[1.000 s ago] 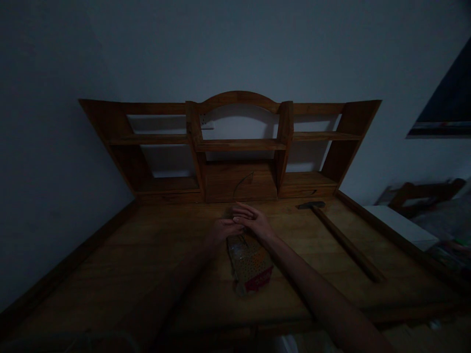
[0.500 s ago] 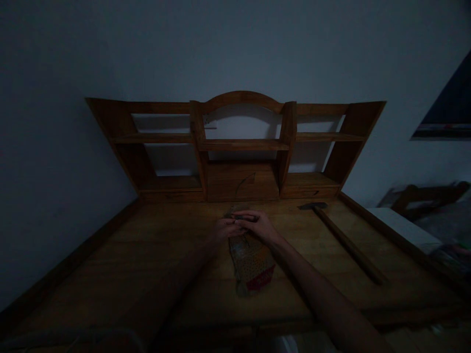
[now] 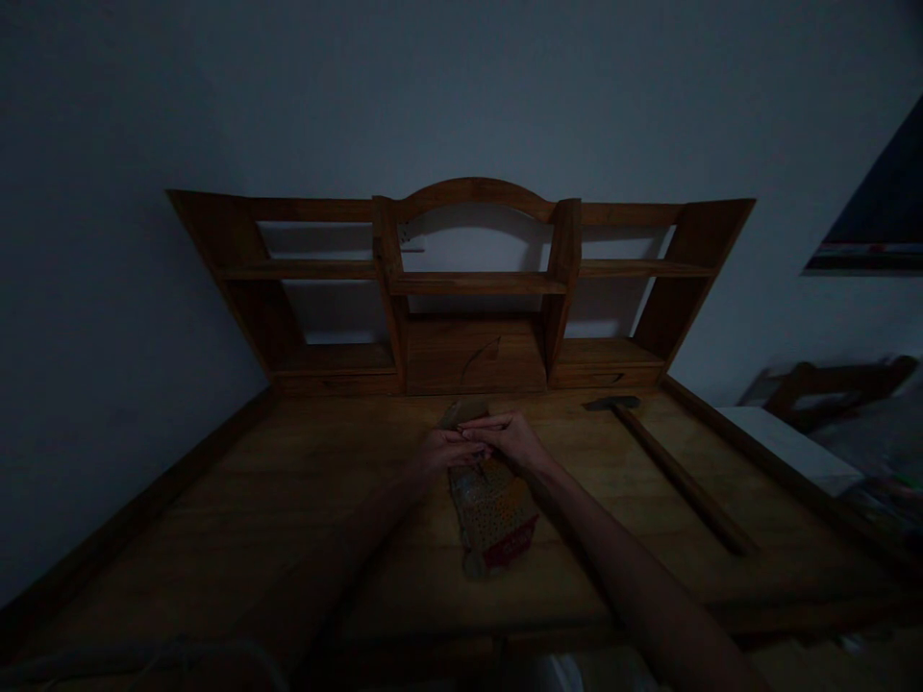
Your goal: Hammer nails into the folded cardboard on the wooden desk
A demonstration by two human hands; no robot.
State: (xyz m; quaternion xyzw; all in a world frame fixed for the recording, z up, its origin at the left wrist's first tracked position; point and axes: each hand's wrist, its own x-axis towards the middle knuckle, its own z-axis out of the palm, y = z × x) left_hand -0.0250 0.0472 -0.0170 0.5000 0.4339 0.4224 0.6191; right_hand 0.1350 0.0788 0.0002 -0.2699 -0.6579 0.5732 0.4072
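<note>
The scene is very dark. A spotted plastic packet with a red label [image 3: 494, 520] lies on the wooden desk [image 3: 303, 500] in front of me. My left hand [image 3: 441, 449] and my right hand [image 3: 509, 437] meet at the packet's far end, fingers curled and pinched together on its top. A small flap of the packet [image 3: 461, 413] sticks up behind my fingers. What else the fingers pinch is too dim to make out.
A hammer with a long wooden handle [image 3: 674, 473] lies on the desk to the right. A wooden shelf unit [image 3: 468, 284] stands along the desk's back against the wall. A wooden chair [image 3: 840, 380] stands off to the right.
My right hand's fingers, spread a second ago, have closed down onto the packet's top beside the left hand. The packet has shifted slightly.
</note>
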